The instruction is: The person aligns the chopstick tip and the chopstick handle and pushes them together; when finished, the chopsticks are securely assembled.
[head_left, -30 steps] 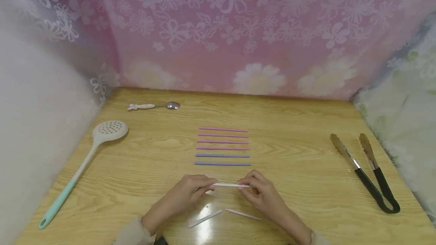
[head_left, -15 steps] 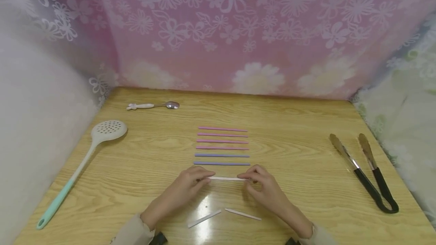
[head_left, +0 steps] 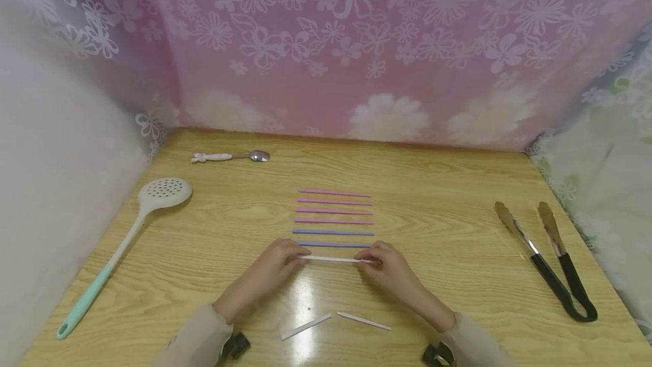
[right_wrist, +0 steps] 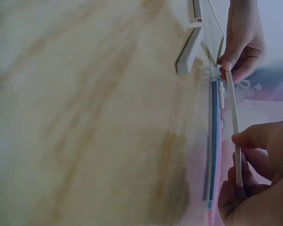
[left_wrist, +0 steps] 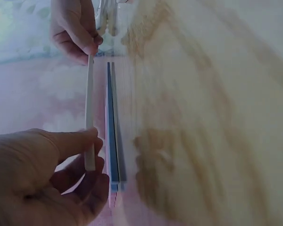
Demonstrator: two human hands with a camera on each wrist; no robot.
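Note:
A thin white strip spans between both hands, just on the near side of a row of coloured strips. My left hand pinches its left end between thumb and fingers, and my right hand pinches the right end. Both wrist views show the white strip held up above the tabletop. Two blue strips lie parallel right beyond it, the nearer one partly behind the fingertips. Past those, several pink strips line up in the same direction. Two more white strips lie slanted between the forearms.
A spoon with a white handle lies at the back left. The skimmer with a mint handle rests along the left side, and black-handled tongs stand spread at the right. A flowered pink curtain hangs behind the wooden table.
Both hands have moved away from the body with the white strip, toward the blue strips. Their grips have slid outward, so more of the strip shows between them.

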